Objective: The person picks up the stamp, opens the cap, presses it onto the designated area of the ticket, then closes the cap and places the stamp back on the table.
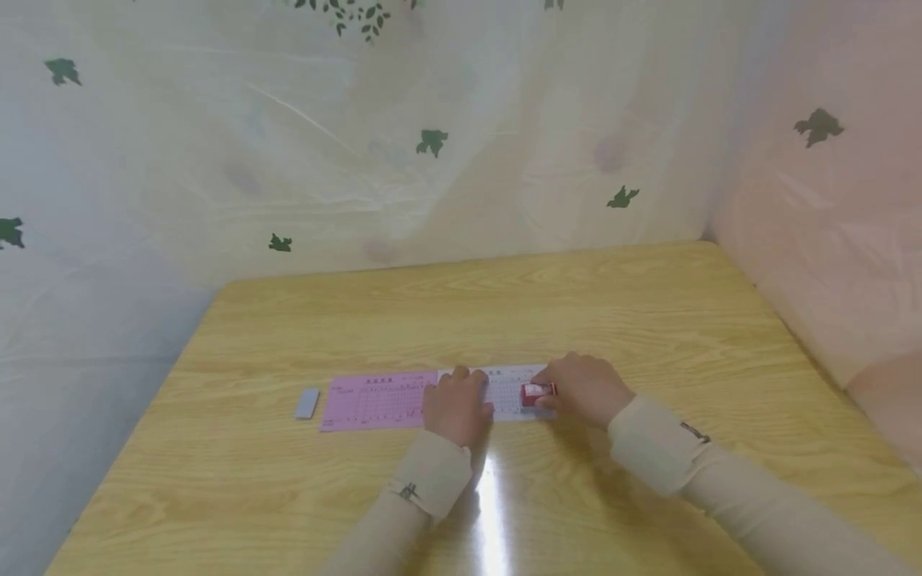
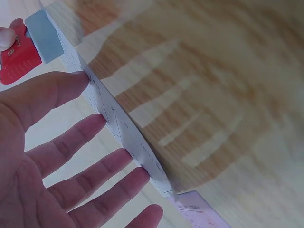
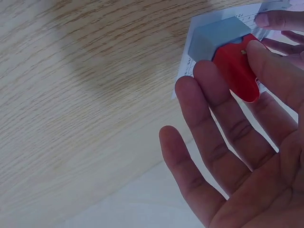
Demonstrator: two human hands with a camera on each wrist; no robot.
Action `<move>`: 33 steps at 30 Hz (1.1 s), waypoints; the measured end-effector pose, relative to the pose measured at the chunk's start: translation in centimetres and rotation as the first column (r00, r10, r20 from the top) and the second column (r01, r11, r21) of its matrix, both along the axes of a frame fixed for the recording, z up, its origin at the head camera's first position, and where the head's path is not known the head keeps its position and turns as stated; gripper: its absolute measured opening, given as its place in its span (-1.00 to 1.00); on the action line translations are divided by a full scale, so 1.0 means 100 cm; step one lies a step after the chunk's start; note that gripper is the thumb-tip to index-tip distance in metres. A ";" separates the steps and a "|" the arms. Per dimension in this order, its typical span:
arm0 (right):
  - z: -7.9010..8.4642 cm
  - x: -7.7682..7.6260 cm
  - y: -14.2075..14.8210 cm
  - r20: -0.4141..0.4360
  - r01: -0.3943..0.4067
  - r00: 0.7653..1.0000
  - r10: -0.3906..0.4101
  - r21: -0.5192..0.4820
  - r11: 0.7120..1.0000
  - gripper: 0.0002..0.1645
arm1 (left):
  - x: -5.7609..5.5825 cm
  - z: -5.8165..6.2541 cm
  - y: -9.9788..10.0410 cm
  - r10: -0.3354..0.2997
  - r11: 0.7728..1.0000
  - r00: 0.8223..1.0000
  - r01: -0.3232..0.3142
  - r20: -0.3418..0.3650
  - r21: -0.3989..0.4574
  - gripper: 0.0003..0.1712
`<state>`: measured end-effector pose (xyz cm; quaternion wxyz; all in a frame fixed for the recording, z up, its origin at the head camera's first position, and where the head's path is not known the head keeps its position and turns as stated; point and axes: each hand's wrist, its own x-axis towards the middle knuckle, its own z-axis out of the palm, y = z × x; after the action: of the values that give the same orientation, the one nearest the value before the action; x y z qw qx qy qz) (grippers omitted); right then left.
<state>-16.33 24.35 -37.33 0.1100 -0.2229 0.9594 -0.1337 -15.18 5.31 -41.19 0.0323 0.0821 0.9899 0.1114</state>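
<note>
A red stamp with a grey-blue base (image 1: pixel 535 395) stands on the right part of a white printed form (image 1: pixel 503 392). My right hand (image 1: pixel 587 390) pinches its red handle (image 3: pixel 237 66) between thumb and fingers, while the other fingers stretch out loosely. Spread over the left part of the white form is my left hand (image 1: pixel 458 406); in the left wrist view its thumb and fingertips rest on the paper with fingers extended. A pink printed form (image 1: pixel 374 404) joins the white one on the left, its right end partly covered by the left hand. The stamp's face is hidden against the paper.
A small flat grey-blue piece (image 1: pixel 307 403) lies left of the pink form. The wooden table (image 1: pixel 461 312) reaches back to a pale hanging sheet (image 1: pixel 346 160) with dark green leaf and bird shapes. A pinkish sheet (image 1: pixel 828 240) hangs along the right side.
</note>
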 end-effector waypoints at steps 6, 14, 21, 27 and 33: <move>-0.002 0.001 0.003 -0.003 -0.004 1.000 0.003 -0.024 1.000 -0.66 | 0.000 0.000 0.000 -0.010 1.000 1.000 0.011 0.018 -0.003 -0.56; -0.001 -0.001 0.004 0.057 0.018 0.998 -0.015 -0.051 0.999 -0.64 | -0.001 0.002 -0.001 -0.022 0.999 0.999 0.023 0.041 -0.027 -0.51; 0.004 -0.001 0.002 0.045 0.016 0.999 -0.014 -0.043 0.999 -0.63 | -0.001 0.005 -0.004 -0.028 0.999 1.000 0.028 0.008 -0.030 -0.55; 0.006 0.000 0.000 0.047 0.018 0.999 -0.017 -0.035 0.999 -0.62 | -0.001 0.006 -0.008 -0.032 0.999 0.999 0.031 -0.027 -0.031 -0.58; 0.008 -0.002 -0.001 0.044 0.022 0.999 -0.019 -0.058 0.998 -0.63 | 0.000 0.008 -0.012 -0.022 1.000 0.999 0.022 -0.038 -0.015 -0.52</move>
<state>-16.48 24.20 -36.50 0.1229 -0.2132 0.9547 -0.1676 -15.23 4.10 -40.43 0.0150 0.0949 0.9901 0.1021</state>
